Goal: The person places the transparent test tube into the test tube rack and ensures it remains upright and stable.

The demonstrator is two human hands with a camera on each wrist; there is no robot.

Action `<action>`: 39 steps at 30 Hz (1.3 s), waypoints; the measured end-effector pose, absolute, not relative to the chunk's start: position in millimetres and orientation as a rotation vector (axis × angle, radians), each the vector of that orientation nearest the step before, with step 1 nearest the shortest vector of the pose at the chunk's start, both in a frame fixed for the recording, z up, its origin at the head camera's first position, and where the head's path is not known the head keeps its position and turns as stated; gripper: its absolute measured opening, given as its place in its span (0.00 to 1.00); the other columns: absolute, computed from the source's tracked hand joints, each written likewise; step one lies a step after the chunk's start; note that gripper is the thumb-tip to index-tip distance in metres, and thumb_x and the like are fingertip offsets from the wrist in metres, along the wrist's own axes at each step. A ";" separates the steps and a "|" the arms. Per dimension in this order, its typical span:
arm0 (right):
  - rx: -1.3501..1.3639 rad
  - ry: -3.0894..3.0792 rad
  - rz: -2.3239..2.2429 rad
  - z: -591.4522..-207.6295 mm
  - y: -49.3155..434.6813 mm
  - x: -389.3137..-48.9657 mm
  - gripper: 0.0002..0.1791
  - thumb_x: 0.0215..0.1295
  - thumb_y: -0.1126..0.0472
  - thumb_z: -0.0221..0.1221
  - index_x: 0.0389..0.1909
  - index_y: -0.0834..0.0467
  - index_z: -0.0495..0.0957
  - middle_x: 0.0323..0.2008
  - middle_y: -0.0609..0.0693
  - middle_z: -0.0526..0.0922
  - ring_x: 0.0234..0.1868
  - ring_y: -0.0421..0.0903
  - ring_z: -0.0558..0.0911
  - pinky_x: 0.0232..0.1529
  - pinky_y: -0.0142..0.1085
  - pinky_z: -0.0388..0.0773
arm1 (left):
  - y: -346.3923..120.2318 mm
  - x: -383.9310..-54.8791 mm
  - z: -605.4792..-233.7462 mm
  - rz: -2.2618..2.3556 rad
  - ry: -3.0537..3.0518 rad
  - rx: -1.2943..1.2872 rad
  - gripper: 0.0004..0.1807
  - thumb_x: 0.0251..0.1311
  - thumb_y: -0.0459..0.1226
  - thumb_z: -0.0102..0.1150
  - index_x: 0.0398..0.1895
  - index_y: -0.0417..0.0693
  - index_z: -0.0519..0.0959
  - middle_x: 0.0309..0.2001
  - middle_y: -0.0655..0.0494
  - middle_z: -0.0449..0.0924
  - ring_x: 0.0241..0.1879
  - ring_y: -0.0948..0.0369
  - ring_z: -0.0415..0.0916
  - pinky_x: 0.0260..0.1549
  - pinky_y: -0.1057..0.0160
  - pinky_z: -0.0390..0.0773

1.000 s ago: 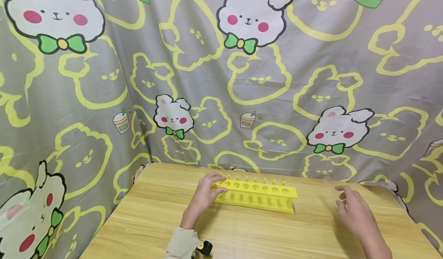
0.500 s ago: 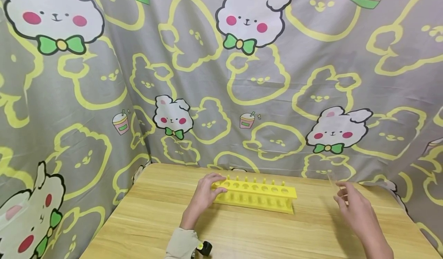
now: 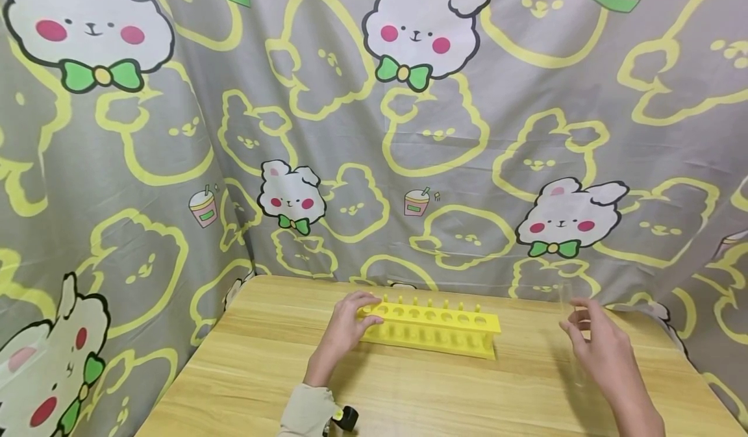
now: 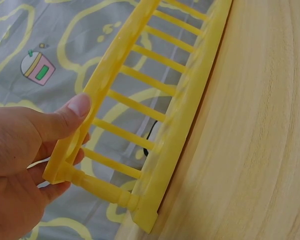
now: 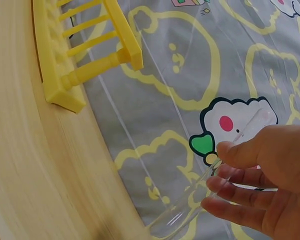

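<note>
A yellow test tube rack (image 3: 432, 324) stands upright on the table, a row of round holes along its top and pegs at its back. At its left end my left hand (image 3: 347, 328) grips the top bar; in the left wrist view the thumb (image 4: 79, 106) lies on the bar and fingers curl beneath. To the right of the rack, apart from it, my right hand (image 3: 604, 352) holds a clear test tube (image 5: 182, 207) between thumb and fingers. In the head view the tube stands nearly upright and is hard to make out. I see no tube in the rack.
The wooden table (image 3: 245, 359) runs back to a grey curtain (image 3: 350, 132) printed with white and yellow cartoon figures. A small black device (image 3: 348, 418) sits at the left wrist, beside a light sleeve (image 3: 306, 411).
My right hand has turned the test tube from a leftward tilt to nearly upright. The left hand and the rack have stayed in place.
</note>
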State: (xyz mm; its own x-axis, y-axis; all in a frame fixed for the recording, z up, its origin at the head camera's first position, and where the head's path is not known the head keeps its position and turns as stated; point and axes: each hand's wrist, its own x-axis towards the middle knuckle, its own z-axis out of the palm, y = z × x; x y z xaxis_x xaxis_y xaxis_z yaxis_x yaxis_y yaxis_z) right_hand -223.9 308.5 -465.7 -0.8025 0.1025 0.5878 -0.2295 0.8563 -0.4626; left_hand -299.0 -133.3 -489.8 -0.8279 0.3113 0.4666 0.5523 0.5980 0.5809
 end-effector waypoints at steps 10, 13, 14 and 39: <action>0.089 -2.364 0.769 -460.0 302.7 -223.4 0.24 0.63 0.72 0.68 0.57 0.68 0.71 0.36 0.58 0.83 0.42 0.66 0.85 0.33 0.46 0.86 | -133.4 -299.0 -490.0 -1.076 -2.509 -0.706 0.20 0.57 0.36 0.73 0.53 0.39 0.85 0.55 0.42 0.82 0.57 0.44 0.78 0.58 0.46 0.80; 0.093 -2.329 0.764 -458.0 301.0 -224.1 0.25 0.61 0.73 0.69 0.57 0.68 0.72 0.35 0.58 0.83 0.41 0.66 0.85 0.32 0.24 0.83 | -133.3 -298.7 -490.1 -1.079 -2.507 -0.706 0.21 0.57 0.36 0.73 0.53 0.38 0.85 0.55 0.42 0.82 0.57 0.45 0.78 0.58 0.46 0.80; 0.090 -2.318 0.759 -457.4 300.5 -224.3 0.25 0.61 0.74 0.69 0.57 0.68 0.72 0.35 0.57 0.83 0.41 0.65 0.85 0.32 0.17 0.79 | -133.2 -298.6 -490.0 -1.079 -2.506 -0.705 0.21 0.57 0.36 0.73 0.53 0.38 0.85 0.55 0.43 0.82 0.57 0.45 0.79 0.58 0.46 0.80; 0.055 -2.225 0.908 -448.9 295.5 -221.4 0.27 0.63 0.72 0.69 0.62 0.66 0.72 0.41 0.58 0.84 0.44 0.12 0.67 0.36 0.09 0.71 | -132.6 -299.9 -491.5 -1.071 -2.487 -0.710 0.21 0.56 0.35 0.74 0.53 0.38 0.85 0.53 0.45 0.83 0.56 0.46 0.80 0.58 0.47 0.80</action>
State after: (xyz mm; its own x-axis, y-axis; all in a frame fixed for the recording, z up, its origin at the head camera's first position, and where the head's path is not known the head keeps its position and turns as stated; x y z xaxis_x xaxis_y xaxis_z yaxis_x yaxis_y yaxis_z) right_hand -221.4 295.5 -448.9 -0.7390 0.2173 0.6377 -0.2911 0.7506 -0.5931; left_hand -299.9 -132.6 -491.5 -0.8171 0.3089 0.4868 0.5659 0.5907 0.5752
